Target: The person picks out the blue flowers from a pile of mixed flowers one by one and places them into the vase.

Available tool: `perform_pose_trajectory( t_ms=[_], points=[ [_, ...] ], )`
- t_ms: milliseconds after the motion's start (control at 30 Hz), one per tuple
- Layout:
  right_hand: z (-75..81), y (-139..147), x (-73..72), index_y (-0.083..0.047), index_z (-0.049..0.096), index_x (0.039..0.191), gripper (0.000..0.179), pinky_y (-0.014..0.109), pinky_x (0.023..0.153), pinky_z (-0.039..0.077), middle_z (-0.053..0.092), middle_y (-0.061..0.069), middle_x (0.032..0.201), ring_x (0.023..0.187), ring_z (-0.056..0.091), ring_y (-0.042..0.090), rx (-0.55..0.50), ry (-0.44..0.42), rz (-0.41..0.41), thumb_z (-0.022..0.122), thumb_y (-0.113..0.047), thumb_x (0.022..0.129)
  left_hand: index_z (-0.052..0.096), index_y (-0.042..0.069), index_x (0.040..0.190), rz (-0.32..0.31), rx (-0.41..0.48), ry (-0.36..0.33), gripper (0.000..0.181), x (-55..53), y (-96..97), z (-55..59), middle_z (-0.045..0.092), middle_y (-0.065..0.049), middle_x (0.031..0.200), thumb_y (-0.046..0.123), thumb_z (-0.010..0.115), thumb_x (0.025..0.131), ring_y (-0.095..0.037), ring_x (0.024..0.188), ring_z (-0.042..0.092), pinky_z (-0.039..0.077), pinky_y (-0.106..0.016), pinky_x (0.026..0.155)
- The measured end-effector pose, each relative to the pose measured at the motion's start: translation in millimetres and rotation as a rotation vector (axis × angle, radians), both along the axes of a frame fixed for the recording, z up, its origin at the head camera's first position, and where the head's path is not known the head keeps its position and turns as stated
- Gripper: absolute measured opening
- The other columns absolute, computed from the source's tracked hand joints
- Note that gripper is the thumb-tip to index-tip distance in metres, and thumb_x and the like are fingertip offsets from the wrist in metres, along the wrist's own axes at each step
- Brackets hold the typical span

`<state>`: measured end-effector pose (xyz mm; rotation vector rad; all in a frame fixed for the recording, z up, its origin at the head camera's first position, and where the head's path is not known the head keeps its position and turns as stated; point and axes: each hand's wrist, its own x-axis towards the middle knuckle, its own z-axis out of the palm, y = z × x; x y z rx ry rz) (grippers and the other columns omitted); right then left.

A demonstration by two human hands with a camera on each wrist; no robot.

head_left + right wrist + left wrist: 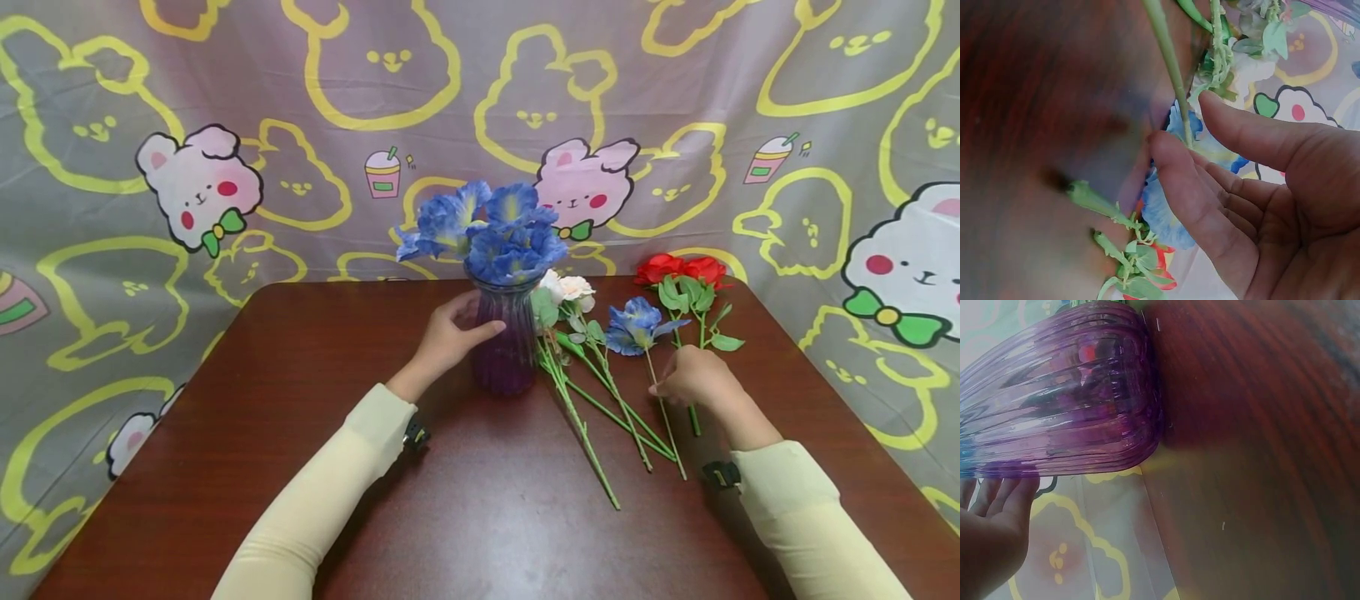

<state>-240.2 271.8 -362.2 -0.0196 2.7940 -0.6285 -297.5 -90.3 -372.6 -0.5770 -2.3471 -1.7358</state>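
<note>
A purple ribbed glass vase (504,354) stands upright, with several blue flowers (510,237) spreading over its rim. My left hand (452,335) holds its left side, thumb across the front; in the left wrist view the fingers (1005,497) lie along the glass vase (1085,400). To the right, a single blue flower (637,327) has its thin stem pointing toward me. My right hand (697,379) is at that stem. In the right wrist view, thumb and forefinger are parted, with the green stem (1169,53) passing between their tips.
White and pale pink flowers (573,290) with long green stems (581,425) lie just right of the vase. Red roses (682,271) lie at the back right of the brown table (337,350). A patterned curtain (300,83) hangs behind and along the sides.
</note>
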Motion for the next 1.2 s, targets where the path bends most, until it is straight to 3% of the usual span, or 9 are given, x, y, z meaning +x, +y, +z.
perform_pose_trajectory(
  t_ms=[767, 1200],
  points=[
    [-7.1, 0.0, 2.6, 0.006, 0.068, 0.075, 0.016, 0.037, 0.056, 0.058, 0.066, 0.011, 0.065, 0.06, 0.066, 0.021, -0.113, -0.087, 0.001, 0.068, -0.004, 0.087, 0.054, 0.001, 0.136, 0.002, -0.023, -0.005, 0.061, 0.3, -0.6, 0.5, 0.061, -0.016, 0.125, 0.022, 0.078, 0.083, -0.028, 0.114, 0.058, 0.046, -0.041, 0.097],
    [-1.4, -1.3, 9.5, 0.002, 0.069, 0.073, 0.018, 0.034, 0.052, 0.056, 0.065, 0.005, 0.06, 0.054, 0.064, 0.017, -0.09, 0.014, -0.014, 0.065, -0.007, 0.088, 0.051, 0.001, 0.138, 0.008, -0.023, -0.016, 0.064, 1.5, -0.9, 0.0, 0.059, -0.017, 0.129, 0.022, 0.078, 0.084, -0.028, 0.117, 0.056, 0.046, -0.041, 0.099]
  ],
)
